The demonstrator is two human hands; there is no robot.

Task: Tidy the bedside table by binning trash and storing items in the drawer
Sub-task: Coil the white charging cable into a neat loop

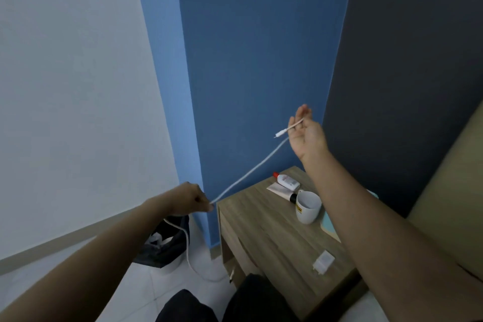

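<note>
A white charging cable [251,170] is stretched in the air between both hands. My right hand [305,133] is raised above the wooden bedside table [264,227] and holds the cable near its plug end, which sticks out to the left. My left hand [189,198] is closed on the cable left of the table's corner; the rest of the cable hangs down to the floor. On the table lie a white charger plug [323,262], a white mug [308,207], a white bottle with a red cap [287,181] and a tube [281,190].
A bin lined with a black bag [164,243] stands on the tiled floor left of the table, with trash in it. A light blue flat item [329,223] lies under my right forearm. Blue wall behind; the bed edge is at the right.
</note>
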